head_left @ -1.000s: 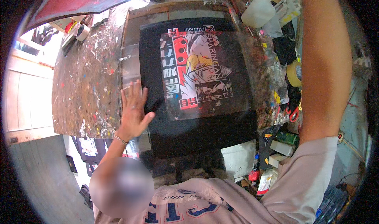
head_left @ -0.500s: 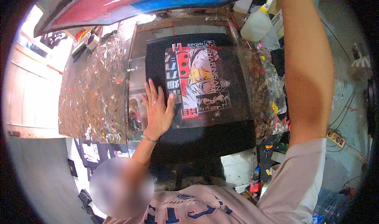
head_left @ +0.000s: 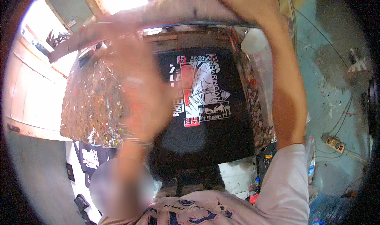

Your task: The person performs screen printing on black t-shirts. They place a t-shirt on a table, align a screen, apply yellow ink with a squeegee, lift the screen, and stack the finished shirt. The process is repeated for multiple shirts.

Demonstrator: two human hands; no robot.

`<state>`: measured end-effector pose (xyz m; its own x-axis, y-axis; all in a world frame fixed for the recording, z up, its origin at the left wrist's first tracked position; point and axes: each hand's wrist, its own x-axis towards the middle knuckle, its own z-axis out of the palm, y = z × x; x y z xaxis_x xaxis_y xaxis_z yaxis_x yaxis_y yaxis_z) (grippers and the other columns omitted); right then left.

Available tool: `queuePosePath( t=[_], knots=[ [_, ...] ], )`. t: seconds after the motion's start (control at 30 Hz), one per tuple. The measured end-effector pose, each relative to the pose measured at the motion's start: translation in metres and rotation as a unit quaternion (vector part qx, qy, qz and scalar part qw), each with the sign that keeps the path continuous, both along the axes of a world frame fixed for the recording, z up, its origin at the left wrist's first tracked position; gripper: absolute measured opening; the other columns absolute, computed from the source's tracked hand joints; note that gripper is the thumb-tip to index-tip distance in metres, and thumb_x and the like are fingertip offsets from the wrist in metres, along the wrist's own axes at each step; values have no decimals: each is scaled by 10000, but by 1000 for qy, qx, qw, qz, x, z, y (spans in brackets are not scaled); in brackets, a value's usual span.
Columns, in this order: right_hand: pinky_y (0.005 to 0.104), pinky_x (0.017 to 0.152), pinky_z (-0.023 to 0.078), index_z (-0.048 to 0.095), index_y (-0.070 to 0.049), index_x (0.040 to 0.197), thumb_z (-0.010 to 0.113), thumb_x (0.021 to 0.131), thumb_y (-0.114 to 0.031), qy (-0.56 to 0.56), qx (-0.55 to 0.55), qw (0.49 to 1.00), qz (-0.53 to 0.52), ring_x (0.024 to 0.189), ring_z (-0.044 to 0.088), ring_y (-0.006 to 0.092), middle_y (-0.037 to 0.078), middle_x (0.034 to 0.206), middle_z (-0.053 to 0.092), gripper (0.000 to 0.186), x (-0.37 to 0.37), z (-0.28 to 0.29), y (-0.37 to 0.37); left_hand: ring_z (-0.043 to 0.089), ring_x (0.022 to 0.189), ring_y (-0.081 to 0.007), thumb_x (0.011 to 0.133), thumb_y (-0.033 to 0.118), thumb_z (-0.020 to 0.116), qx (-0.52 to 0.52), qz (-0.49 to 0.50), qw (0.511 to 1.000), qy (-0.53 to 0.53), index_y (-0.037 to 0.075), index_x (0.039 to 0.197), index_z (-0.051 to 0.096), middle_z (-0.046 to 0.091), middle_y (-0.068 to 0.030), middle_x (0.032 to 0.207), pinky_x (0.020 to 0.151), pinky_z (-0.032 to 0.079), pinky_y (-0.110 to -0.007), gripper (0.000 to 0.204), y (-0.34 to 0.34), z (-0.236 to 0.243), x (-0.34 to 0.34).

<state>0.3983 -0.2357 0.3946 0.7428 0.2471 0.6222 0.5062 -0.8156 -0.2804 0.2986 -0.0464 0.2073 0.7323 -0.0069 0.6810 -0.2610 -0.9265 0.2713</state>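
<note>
Overhead, the right hand (head_left: pixel 241 1) grips the raised wooden-framed printing screen (head_left: pixel 158 17); the blurred left hand (head_left: pixel 138 86) (grip unreadable) hovers above the black printed T-shirt (head_left: pixel 206 106). Better lower squarely.

The left hand (head_left: pixel 138 86) is smeared by motion blur, so its fingers and whatever they touch cannot be told apart. It hides the left part of the black printed shirt (head_left: pixel 209 126). The right hand (head_left: pixel 241 3) is cut off by the top edge; its grip on the raised frame (head_left: pixel 166 17) is unclear.
</note>
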Motion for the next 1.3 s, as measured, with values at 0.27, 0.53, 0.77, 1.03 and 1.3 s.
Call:
queuePosePath(
  t=[0.27,0.53,0.77,1.03,1.3],
  knots=[
    [449,717,501,608,-76,921,813,803,-490,-84,-36,984,154,758,635,322,113,838,616,476,-111,-240,-40,612,979,-361,690,310,866,158,-118,954,228,26,966,584,586,-157,988,843,505,-456,487,69,-32,-69],
    [453,901,497,608,-63,1141,830,701,-229,94,-63,981,156,1017,611,324,122,1067,611,520,-140,-294,-46,560,872,-349,732,460,828,127,-147,946,260,33,879,536,535,-135,898,785,479,-452,538,69,-110,-66],
    [453,882,496,598,-62,1128,839,687,-154,140,-71,973,171,1017,612,340,126,1074,609,511,-135,-283,-45,495,769,-329,686,421,881,53,-183,956,221,46,818,500,454,-124,813,707,432,-434,551,77,-123,-61],
    [450,865,495,611,-64,1108,851,660,-115,160,-76,968,178,1003,617,340,122,1082,620,511,-129,-282,-46,477,751,-318,702,394,887,43,-183,957,220,51,793,486,444,-115,804,686,417,-418,536,76,-122,-60],
    [450,864,494,614,-68,1107,846,658,-94,168,-71,967,177,999,620,335,116,1070,622,506,-128,-281,-46,450,702,-316,686,405,898,35,-179,960,212,57,756,457,412,-114,764,648,386,-419,566,74,-123,-60]
  ],
)
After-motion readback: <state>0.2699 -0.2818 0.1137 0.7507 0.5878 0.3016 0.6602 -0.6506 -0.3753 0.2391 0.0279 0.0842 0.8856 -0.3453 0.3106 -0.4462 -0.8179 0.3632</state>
